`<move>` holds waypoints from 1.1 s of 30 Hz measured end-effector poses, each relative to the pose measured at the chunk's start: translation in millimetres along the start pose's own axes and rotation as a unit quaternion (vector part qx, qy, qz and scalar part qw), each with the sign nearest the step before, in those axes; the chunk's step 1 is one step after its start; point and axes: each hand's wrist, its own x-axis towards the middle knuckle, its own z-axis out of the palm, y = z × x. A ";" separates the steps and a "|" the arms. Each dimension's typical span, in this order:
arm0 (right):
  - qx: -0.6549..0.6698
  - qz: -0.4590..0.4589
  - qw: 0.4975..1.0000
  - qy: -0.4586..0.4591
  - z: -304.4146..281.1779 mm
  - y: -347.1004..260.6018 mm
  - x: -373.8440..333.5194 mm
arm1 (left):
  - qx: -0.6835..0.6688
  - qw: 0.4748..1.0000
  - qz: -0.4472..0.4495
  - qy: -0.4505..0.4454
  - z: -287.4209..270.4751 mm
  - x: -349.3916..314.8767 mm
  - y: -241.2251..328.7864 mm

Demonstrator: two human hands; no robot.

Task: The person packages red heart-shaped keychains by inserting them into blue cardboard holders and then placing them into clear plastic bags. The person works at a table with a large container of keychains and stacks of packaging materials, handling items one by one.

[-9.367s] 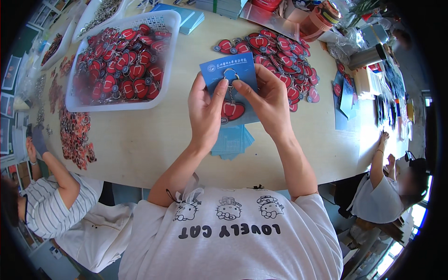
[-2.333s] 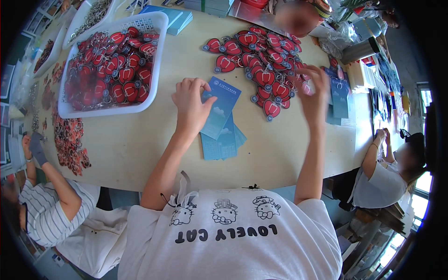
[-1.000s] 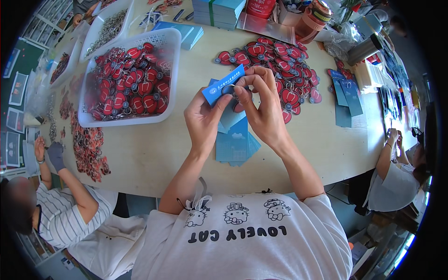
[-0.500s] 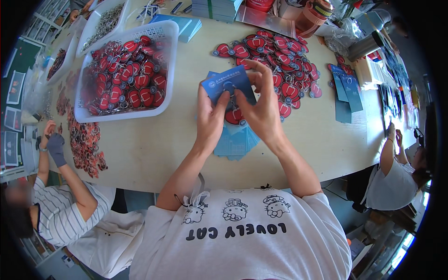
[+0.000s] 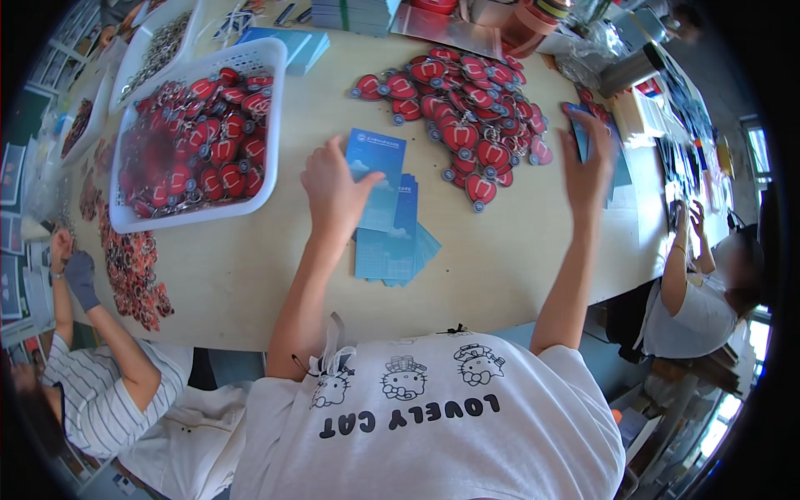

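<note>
My left hand [image 5: 337, 187] grips a blue card [image 5: 382, 171] by its left edge, thumb across its face. This card overlaps a fanned stack of blue cards [image 5: 387, 250] on the table. Over at the right, my right hand [image 5: 592, 158] reaches above more blue cards [image 5: 581, 137] with red keychains [image 5: 590, 98] at their top. Its fingers are blurred, so whether it holds one of those cards is unclear. Between my hands, farther off, lies a heap of red heart-shaped keychains [image 5: 467, 108] with metal rings.
A white basket [image 5: 279, 108] full of red keychains stands to the left, with a tray of metal rings [image 5: 162, 50] behind it. Reddish small parts [image 5: 133, 275] lie by the left edge. A bottle [image 5: 533, 21] and a metal cylinder [image 5: 629, 71] stand far right. Co-workers sit either side.
My hands have parted: the right moved from the centre to the cards at the right. My left hand now holds a card without a keychain, above the stack; the view shifted slightly.
</note>
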 end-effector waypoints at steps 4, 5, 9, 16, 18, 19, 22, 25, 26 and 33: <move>0.106 0.031 0.982 -0.154 36.2 -40.7 -7.1 | -0.298 0.952 -0.062 -0.036 -12.3 10.2 0.1; 0.110 0.050 0.979 -0.163 43.1 -44.3 -3.7 | -0.350 0.932 -0.078 -0.051 -19.8 11.6 4.1; 0.066 0.064 0.980 -0.175 68.2 -58.8 11.0 | -0.458 0.882 -0.100 -0.051 -38.8 13.0 12.7; 0.084 -0.060 0.983 -0.154 84.1 -53.5 7.5 | -0.545 0.834 -0.079 -0.002 -38.1 8.9 13.8; 0.153 -0.087 0.962 -0.211 78.5 -49.1 -1.1 | -0.566 0.820 -0.087 -0.002 -39.6 8.0 12.7; 0.160 -0.095 0.959 -0.215 74.0 -49.2 -5.0 | -0.585 0.805 -0.096 0.004 -40.2 8.3 13.3; 0.208 -0.069 0.950 -0.221 61.0 -55.4 -10.8 | -0.615 0.779 -0.125 -0.005 -43.0 8.3 14.0; 0.305 0.012 0.924 -0.230 44.4 -75.6 -4.7 | -0.612 0.780 -0.127 0.040 -35.4 7.9 18.4; 0.339 0.015 0.909 -0.242 36.5 -86.6 0.3 | -0.576 0.807 -0.118 0.054 -34.5 8.1 19.2; 0.466 0.065 0.861 -0.193 59.3 -150.3 -8.2 | -0.590 0.798 -0.112 0.049 -41.1 4.1 41.7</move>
